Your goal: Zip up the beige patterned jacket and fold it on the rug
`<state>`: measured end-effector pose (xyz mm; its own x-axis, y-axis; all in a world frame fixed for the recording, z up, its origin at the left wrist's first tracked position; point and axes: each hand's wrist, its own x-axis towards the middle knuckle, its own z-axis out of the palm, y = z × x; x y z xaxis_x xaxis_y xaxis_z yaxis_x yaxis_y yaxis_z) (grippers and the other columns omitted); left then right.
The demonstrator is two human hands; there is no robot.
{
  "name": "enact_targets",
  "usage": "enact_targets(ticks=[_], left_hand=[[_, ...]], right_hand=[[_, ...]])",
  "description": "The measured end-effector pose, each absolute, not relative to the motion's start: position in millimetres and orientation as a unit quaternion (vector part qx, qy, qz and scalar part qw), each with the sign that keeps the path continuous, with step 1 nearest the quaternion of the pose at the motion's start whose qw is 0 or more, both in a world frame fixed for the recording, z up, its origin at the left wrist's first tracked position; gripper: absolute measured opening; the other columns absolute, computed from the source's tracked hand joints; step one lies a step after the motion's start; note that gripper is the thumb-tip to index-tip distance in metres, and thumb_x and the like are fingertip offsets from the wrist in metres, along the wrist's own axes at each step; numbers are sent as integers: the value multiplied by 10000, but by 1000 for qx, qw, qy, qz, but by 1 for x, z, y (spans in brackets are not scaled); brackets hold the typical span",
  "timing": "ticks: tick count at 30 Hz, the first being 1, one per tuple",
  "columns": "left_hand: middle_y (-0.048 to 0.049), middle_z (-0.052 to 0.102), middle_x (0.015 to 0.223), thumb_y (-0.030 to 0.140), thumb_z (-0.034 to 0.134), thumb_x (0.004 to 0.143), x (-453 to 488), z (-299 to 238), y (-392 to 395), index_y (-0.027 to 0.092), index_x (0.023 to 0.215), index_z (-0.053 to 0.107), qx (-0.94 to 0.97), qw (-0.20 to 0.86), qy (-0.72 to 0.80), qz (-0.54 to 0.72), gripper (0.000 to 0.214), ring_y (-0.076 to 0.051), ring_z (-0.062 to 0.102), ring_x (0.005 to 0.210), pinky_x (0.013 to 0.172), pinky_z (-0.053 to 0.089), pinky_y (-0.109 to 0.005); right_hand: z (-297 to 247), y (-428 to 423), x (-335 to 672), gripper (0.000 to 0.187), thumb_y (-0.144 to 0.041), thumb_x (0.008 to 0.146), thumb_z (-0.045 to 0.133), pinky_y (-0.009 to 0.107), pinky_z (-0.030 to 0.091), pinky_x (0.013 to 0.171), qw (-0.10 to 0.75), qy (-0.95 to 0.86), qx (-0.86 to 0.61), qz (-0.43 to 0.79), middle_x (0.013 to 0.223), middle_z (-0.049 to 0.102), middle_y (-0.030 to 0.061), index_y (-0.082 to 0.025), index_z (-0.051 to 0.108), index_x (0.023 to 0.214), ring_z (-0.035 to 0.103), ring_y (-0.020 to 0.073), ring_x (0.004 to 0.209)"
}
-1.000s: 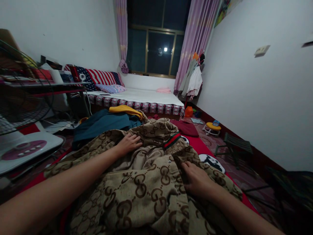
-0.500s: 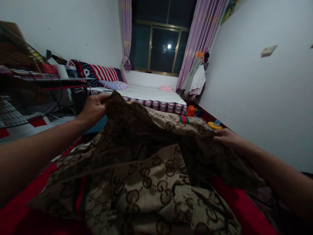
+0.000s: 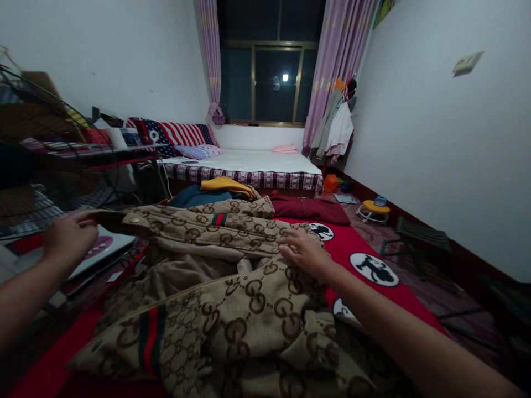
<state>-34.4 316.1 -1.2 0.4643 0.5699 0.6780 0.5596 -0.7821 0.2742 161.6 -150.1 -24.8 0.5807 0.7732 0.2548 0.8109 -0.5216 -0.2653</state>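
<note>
A tan jacket (image 3: 232, 309) with a brown ring pattern and green-red stripes lies spread over a red cloth (image 3: 348, 249) in front of me. My left hand (image 3: 70, 235) is closed on the jacket's far left end, pulling a long strip of it out flat. My right hand (image 3: 305, 249) rests on the other end of that strip, fingers pinching the fabric near the middle of the pile.
A fan (image 3: 37, 149) with a wire cage stands at the left beside a cluttered shelf. Behind the jacket lie teal and yellow clothes (image 3: 215, 190) and a maroon garment (image 3: 309, 209). A bed (image 3: 249, 163) sits under the window. A small stool (image 3: 418, 237) and toys stand by the right wall.
The jacket was lifted up in both hands half a second ago and now lies down again, stretched sideways. My left hand moved down and left, my right hand came inward onto the fabric.
</note>
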Motion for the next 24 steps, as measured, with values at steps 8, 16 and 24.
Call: enact_targets(ticks=[8, 16, 24], left_hand=[[-75, 381, 1479, 279, 454, 860, -26, -7, 211, 249, 1358, 441, 938, -149, 23, 312, 499, -276, 293, 1386, 1143, 141, -518], [-152, 586, 1192, 211, 541, 727, 3, -24, 210, 143, 1343, 477, 974, -177, 24, 138, 623, -325, 527, 1111, 1040, 260, -554], [-117, 640, 970, 105, 406, 762, -3, -28, 194, 181, 1308, 544, 988, -122, -28, 91, 569, -280, 588, 914, 802, 452, -362]], right_hand=[[-31, -184, 117, 503, -538, 843, 531, 441, 448, 847, 133, -260, -956, 2, 1088, 659, 180, -143, 601, 1146, 604, 351, 1047], [-65, -178, 74, 1008, -281, 582, 774, 366, 329, 1077, 444, -265, -846, 133, 1416, 457, 138, -142, 289, 1454, 418, 263, 1310], [-71, -187, 45, 1013, -168, 596, 673, 364, 427, 944, 235, -397, -877, 133, 1360, 514, 142, -234, 225, 1502, 518, 305, 1212]])
